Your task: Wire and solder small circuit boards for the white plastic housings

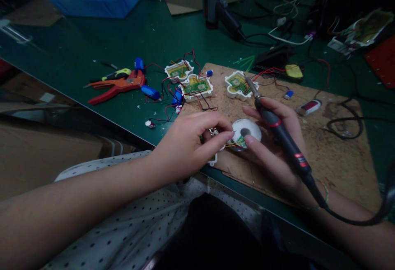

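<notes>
My left hand (200, 138) pinches at a thin wire beside the white solder spool (251, 130); what lies under its fingers is partly hidden. A black soldering iron (274, 124) rests in my right hand (284, 150), its tip pointing up and left near a white housing with a green board (239, 84). The thumb of that hand is at a small green piece with yellow wires (240, 140), over the spool. Part of another white housing (212, 159) shows below my left hand. Two more housings (179, 70) (197, 87) with boards and red and black wires sit farther left.
Red-handled pliers (119, 87) and blue cylinders (150, 92) lie left on the green table (123, 39). The brown board (333, 154) extends right, bearing a black cable (345, 134). A blue bin (92, 4) and a black tool on a stand (228, 19) stand behind.
</notes>
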A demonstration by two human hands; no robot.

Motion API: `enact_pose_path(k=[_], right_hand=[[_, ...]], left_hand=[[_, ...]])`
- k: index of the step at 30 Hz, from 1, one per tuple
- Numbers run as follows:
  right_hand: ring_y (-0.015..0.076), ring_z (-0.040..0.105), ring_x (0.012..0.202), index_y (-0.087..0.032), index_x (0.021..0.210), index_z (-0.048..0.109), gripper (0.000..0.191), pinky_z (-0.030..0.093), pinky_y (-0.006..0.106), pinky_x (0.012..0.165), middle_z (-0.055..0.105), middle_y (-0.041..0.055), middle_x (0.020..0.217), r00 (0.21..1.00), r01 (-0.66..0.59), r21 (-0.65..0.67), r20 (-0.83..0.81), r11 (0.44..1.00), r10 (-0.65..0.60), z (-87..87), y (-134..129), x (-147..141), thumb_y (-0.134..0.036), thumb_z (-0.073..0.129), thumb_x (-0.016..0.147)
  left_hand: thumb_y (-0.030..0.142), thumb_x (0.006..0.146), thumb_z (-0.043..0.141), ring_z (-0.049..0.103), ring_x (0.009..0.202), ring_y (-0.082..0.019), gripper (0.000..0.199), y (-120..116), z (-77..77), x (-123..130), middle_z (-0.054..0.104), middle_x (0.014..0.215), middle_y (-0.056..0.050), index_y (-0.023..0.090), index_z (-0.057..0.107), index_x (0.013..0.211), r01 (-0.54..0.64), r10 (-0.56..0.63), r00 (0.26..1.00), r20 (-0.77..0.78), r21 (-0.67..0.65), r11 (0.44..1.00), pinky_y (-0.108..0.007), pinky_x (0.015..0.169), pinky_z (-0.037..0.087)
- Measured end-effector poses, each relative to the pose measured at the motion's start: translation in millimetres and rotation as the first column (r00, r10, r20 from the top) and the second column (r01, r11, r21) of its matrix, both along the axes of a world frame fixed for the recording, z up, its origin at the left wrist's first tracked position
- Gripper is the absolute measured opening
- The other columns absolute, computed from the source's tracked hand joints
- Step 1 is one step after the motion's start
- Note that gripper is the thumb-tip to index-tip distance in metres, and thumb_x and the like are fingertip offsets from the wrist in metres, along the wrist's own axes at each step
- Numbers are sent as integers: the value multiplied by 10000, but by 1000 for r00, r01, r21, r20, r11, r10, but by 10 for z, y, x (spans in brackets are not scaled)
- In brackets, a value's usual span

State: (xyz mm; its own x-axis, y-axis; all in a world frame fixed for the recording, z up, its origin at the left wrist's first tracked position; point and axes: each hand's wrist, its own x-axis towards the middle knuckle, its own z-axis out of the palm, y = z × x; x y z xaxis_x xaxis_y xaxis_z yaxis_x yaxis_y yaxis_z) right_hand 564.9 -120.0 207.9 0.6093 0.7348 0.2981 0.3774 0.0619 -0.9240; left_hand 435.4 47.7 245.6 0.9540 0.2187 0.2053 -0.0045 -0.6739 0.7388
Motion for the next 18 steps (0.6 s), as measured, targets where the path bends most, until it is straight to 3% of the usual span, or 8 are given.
enact_pose_path(k=[5, 9, 13, 16, 18], right_hand=[[254, 574, 1297, -356, 1367, 478, 635, 497, 467, 1113, 577, 30, 1376, 1000, 2, 13, -4, 1000, -2, -2, -3, 3, -214, 751, 812], [260, 567, 1303, -379, 1367, 472, 641, 491, 483, 1116, 557, 15, 1397, 1000, 7, -8, 15, 1000, -7, 0, -8, 4, -215, 750, 813], [260, 567, 1302, -372, 1368, 480, 642, 484, 472, 1122, 555, 22, 1405, 1000, 23, -30, 11, 999, -23, 19, -10, -6, -207, 752, 811], [272, 569, 1300, -352, 1370, 486, 641, 485, 483, 1115, 565, 42, 1394, 1000, 21, -38, -11, 999, -21, 29, -11, -13, -221, 759, 805], [282, 565, 1304, -346, 1371, 492, 652, 482, 486, 1112, 554, 49, 1401, 1000, 24, -31, -19, 999, -25, 28, -11, -14, -224, 768, 793]], left_hand=[[248, 933, 631, 535, 593, -63, 69, 23, 14, -20, 642, 800, 36, 182, 652, 936, -102, 91, 992, -88, -123, 987, -182, 526, 407], [256, 935, 621, 522, 572, -66, 82, 41, -2, -38, 609, 742, 35, 175, 620, 918, -74, 45, 991, -129, -234, 969, -180, 513, 408], [329, 936, 625, 572, 644, -83, 169, 96, -40, -59, 649, 878, -4, 175, 584, 993, -125, 82, 986, -147, -314, 941, -196, 565, 456], [451, 909, 652, 562, 619, -75, 319, 148, -22, -112, 660, 959, -18, 181, 559, 1052, -162, 132, 984, -117, -303, 939, -202, 545, 450], [447, 887, 681, 517, 550, -62, 313, 171, 5, -165, 654, 870, 6, 177, 566, 998, -113, 100, 992, -81, -181, 977, -207, 520, 415]])
